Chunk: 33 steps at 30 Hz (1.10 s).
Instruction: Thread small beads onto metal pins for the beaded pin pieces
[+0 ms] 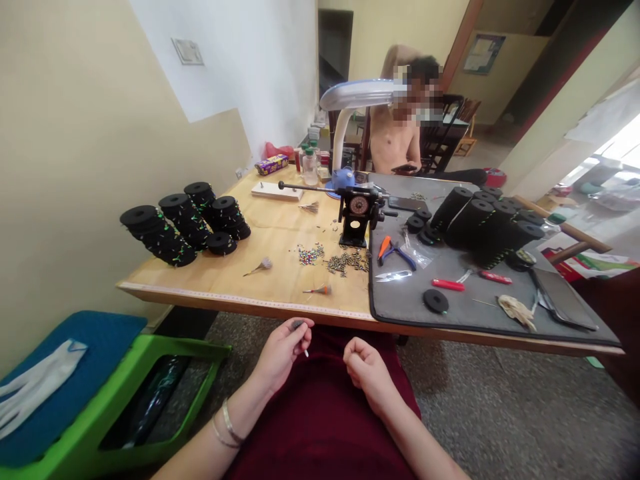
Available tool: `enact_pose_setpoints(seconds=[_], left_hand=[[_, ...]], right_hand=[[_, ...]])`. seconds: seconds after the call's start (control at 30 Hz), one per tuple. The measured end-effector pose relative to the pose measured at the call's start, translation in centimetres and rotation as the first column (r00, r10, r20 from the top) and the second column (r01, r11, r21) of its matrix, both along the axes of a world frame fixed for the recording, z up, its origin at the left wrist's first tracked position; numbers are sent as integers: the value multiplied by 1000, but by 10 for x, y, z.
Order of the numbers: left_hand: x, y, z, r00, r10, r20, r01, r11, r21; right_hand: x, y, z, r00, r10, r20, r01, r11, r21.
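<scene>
Over my lap, just off the table's near edge, my left hand [286, 350] is closed around a small dark-grey piece [298, 325]; a pale tip [307, 353] pokes out below its fingers. To its right and apart from it, my right hand [366, 370] has its fingers curled in a pinch, and whatever it may hold is hidden. Nearest on the table lies a small bundle with an orange band [324, 289]. Another bristly bundle [264, 265] lies farther left. Behind them are piles of coloured beads [310, 254] and small metallic pieces [346, 262].
A black hand-crank winder [357, 213] stands mid-table below a lamp [360, 93]. Stacked black foam spools [173, 230] are at left, more on the grey mat [405, 313] with pliers [395, 253]. A person [395, 140] sits opposite. A green stool [165, 440] stands left.
</scene>
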State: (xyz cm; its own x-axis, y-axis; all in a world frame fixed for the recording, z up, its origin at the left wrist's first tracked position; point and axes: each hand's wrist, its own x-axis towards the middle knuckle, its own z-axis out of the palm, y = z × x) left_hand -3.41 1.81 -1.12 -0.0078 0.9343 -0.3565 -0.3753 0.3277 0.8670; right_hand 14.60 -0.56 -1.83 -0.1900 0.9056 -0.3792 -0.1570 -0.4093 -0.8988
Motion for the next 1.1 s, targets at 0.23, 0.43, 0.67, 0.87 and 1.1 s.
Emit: enact_pose_setpoints(seconds=[0.23,0.43,0.67,0.87,1.1], left_hand=[[2,-13,-2,943,-328,-45,325,943,-74],[16,-15,11,940,-316,-128,312,949,-44],[14,-19,18,961,-195,-194,212,975,70],[19,-16,19,959,-263,-104,263,965,-8],[20,-9,15,950,-228,-213,248,966,72]], right_hand=[[-1,0,2,992,37,-125,-41,999,-28],[-1,1,2,995,1,100,-14,991,129],[2,-3,3,939,-124,320,-14,918,395],[0,-8,7,899,-108,425,-113,880,461],[4,-4,5,976,41,214,-99,958,269]])
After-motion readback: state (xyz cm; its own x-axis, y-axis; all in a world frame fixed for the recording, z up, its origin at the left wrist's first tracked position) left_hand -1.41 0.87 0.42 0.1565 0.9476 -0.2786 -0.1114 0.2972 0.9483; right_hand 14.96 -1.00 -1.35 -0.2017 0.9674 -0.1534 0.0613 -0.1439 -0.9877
